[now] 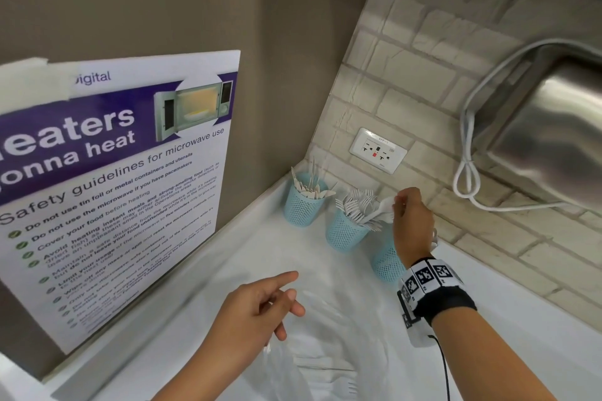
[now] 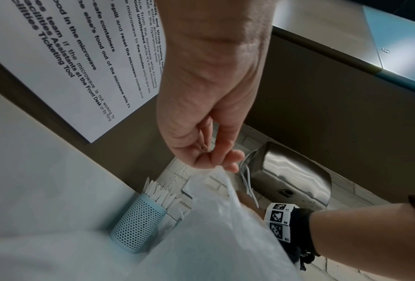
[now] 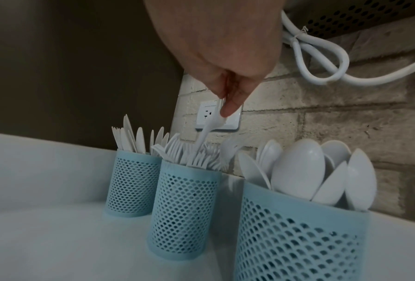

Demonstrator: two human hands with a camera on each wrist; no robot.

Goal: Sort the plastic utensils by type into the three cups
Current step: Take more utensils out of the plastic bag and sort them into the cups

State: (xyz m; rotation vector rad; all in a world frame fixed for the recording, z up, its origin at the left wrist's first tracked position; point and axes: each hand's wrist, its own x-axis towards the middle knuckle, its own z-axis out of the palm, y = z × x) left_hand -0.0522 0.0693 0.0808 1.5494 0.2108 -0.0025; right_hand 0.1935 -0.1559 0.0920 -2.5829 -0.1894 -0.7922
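Three blue mesh cups stand in a row by the brick wall: the knife cup (image 1: 303,205) (image 3: 132,183), the fork cup (image 1: 346,234) (image 3: 184,192) and the spoon cup (image 1: 386,264) (image 3: 297,239), which my right wrist partly hides in the head view. My right hand (image 1: 395,202) (image 3: 225,108) pinches the top of a white fork (image 1: 384,205) (image 3: 207,129); its lower end dips among the forks in the middle cup. Nearer to me, my left hand (image 1: 286,296) (image 2: 216,163) pinches the edge of a clear plastic bag (image 1: 325,345) (image 2: 225,233) on the white counter (image 1: 247,254). More white utensils lie inside the bag.
A microwave-safety poster (image 1: 114,189) leans against the brown wall at left. A wall outlet (image 1: 378,150) sits behind the cups. A steel appliance (image 1: 547,127) with a looped white cord (image 1: 465,172) hangs on the brick wall at right.
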